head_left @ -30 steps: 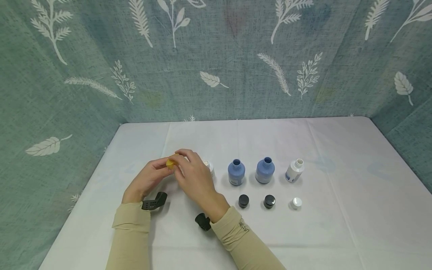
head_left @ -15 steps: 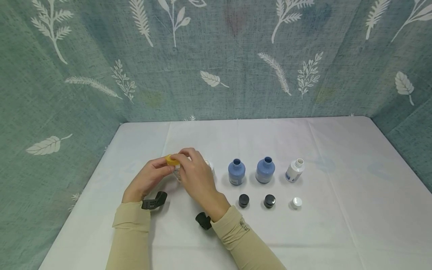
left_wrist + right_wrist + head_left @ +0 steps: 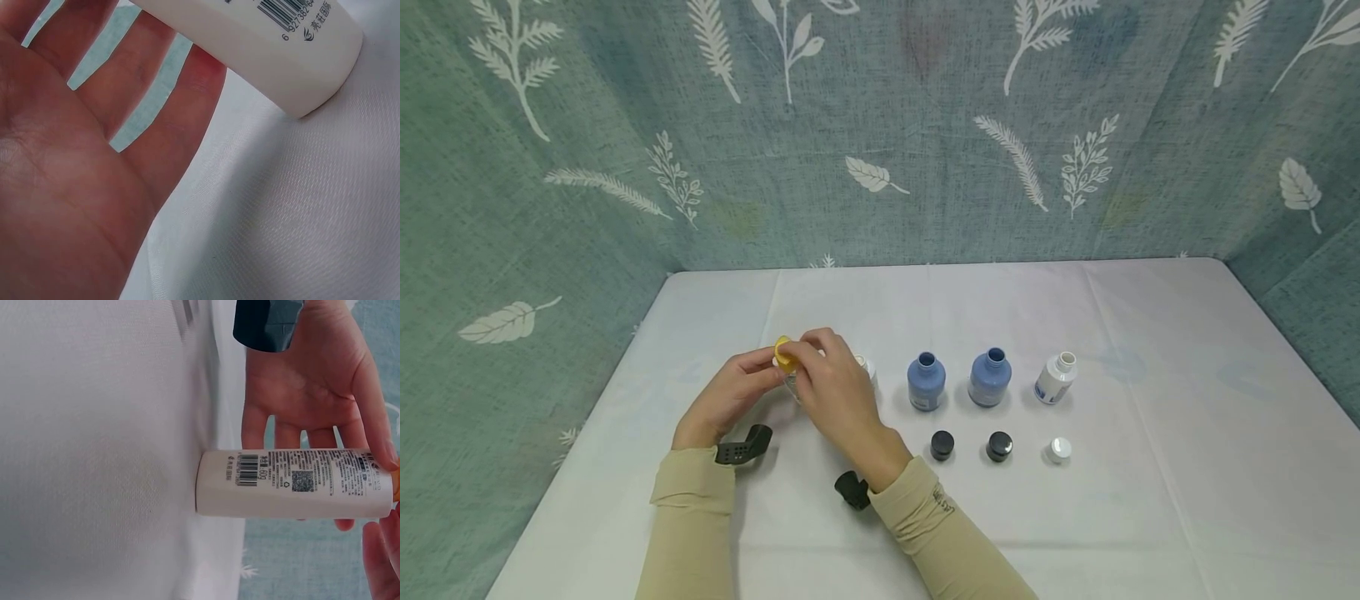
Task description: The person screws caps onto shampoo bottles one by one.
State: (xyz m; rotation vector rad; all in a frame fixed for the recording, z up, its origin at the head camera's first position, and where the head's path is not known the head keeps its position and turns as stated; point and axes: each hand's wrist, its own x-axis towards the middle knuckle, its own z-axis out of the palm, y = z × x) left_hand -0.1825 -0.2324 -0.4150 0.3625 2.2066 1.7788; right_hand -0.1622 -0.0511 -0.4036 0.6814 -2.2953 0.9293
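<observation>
A white bottle [image 3: 294, 484] with printed text and a barcode stands upright on the cloth in the right wrist view. My left hand [image 3: 733, 396] holds it, its fingers behind the bottle and its thumb near the top. My right hand [image 3: 842, 392] pinches a yellow cap [image 3: 786, 356] at the bottle's mouth. In the head view that cap looks tilted; whether it touches the neck is hidden. The left wrist view shows the lower part of the bottle beside the left palm [image 3: 69, 169]. Most of the bottle is hidden by my right hand in the head view.
Right of my hands stand another white bottle [image 3: 868, 368], partly hidden, two uncapped blue bottles [image 3: 926, 385] [image 3: 989, 379] and a small uncapped white bottle [image 3: 1056, 380]. In front lie two black caps [image 3: 942, 446] [image 3: 999, 447] and a white cap [image 3: 1059, 451]. A green patterned curtain [image 3: 880, 217] hangs behind the table.
The yellow cap went from tilted to nearly level at the bottle's top, and is now tilted again in my right fingers. My left hand has stayed in place.
</observation>
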